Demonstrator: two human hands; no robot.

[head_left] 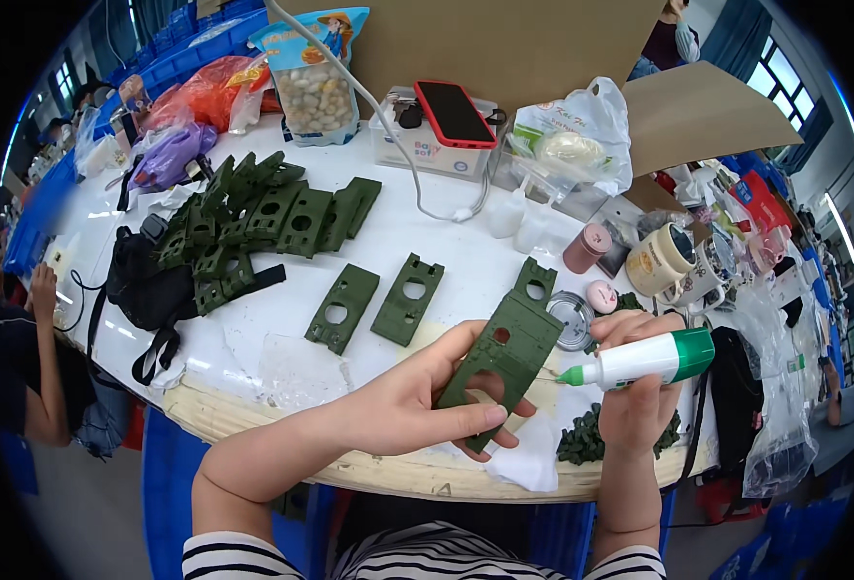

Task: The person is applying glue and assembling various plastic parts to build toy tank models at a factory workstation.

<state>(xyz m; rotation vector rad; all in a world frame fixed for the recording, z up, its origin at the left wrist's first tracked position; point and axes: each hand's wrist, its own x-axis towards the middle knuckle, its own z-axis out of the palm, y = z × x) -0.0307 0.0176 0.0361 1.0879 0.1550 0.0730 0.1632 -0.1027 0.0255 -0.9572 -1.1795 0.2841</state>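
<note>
My left hand (403, 401) grips a dark green plastic plate (519, 338) with a large round hole, thumb on its face and fingers behind. It is tilted above the table's near edge. In my right hand (630, 411) is a white and green glue bottle (630, 362), lying sideways. Its green-tipped nozzle points left, close to the plate's right edge; whether they touch I cannot tell. Beyond the held plate, another green piece (535, 278) with a round hole shows in part. Two similar green plates (342, 311) (408, 298) lie flat to the left.
Many more green plates (301, 217) are piled at the left beside a black bag (142, 280). Small green pieces (582, 440) and white tissue (529, 454) lie near my right wrist. A round tin (570, 321), mugs (659, 259) and a red-cased phone (454, 114) stand farther back.
</note>
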